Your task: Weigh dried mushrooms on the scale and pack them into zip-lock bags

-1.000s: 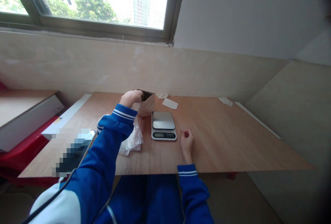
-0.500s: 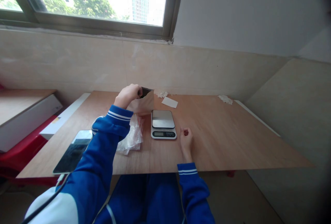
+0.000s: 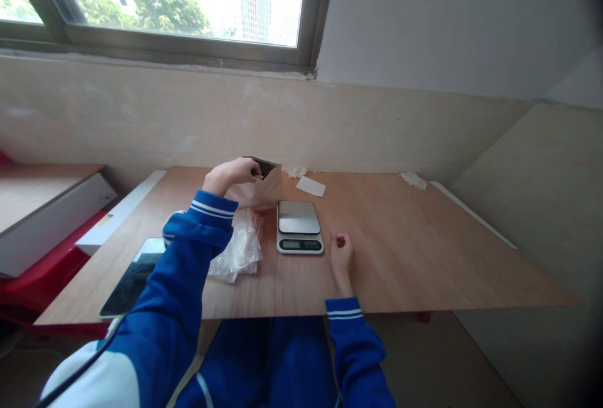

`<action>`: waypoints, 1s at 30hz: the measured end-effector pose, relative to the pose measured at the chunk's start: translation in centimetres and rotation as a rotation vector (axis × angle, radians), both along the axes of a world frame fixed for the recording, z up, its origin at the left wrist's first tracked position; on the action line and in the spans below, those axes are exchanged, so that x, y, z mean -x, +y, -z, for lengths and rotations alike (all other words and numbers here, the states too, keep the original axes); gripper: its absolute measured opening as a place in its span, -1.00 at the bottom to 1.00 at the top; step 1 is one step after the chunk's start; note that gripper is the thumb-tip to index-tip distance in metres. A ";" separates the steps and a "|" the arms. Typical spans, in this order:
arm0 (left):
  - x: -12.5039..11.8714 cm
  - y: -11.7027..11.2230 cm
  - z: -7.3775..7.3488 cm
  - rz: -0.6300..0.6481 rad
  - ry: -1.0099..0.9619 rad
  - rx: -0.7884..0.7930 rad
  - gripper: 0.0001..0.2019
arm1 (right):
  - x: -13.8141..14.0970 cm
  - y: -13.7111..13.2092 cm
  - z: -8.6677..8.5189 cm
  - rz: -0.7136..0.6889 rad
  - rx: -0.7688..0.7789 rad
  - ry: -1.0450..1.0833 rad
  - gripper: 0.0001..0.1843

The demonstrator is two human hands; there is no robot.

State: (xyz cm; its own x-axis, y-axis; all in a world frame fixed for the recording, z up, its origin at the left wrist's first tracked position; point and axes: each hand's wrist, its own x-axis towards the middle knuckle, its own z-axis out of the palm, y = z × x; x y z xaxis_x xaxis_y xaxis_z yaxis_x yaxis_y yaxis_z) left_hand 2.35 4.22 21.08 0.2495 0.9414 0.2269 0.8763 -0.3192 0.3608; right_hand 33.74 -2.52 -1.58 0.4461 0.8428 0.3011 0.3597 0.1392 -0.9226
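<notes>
My left hand (image 3: 233, 173) is at the mouth of a light brown paper bag (image 3: 264, 193), fingers curled and pinched over the dark opening. Whatever sits between those fingertips is too small to make out. On the table just right of the bag stands a kitchen scale (image 3: 298, 218) with a bare steel plate and a small display. Resting beside the scale, my right hand (image 3: 341, 253) is loosely curled with nothing visible in it. Clear plastic zip bags (image 3: 241, 251) lie in front of the paper bag, partly behind my left sleeve.
A tablet or large phone (image 3: 129, 285) with a cable lies at the table's left, partly under my left arm. A white card (image 3: 311, 186) and white crumpled bits (image 3: 296, 172) are behind the scale. More white bits (image 3: 413, 181) lie at the back right. The wooden table (image 3: 424, 251) meets the wall.
My left hand has shifted slightly left and down at the bag's mouth, and more of its curled fingertips shows. The right hand stays curled beside the scale.
</notes>
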 end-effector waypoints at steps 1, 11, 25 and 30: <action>0.0 0.0 0.1 0.007 0.037 0.017 -0.87 | 0.0 0.0 -0.1 0.000 0.002 0.005 -0.59; -0.3 -1.9 -0.9 0.162 -0.196 -0.107 -0.76 | 0.8 -1.2 -1.7 -0.353 -0.076 -0.144 -0.47; -0.2 -0.4 0.1 -0.072 -0.504 -0.488 -0.78 | 2.1 -1.2 -1.1 -0.336 -0.146 -0.651 -0.53; 0.2 -0.3 0.3 -0.222 -0.562 -0.582 -0.71 | 2.0 -1.6 -1.4 -0.360 -0.168 -0.603 -0.53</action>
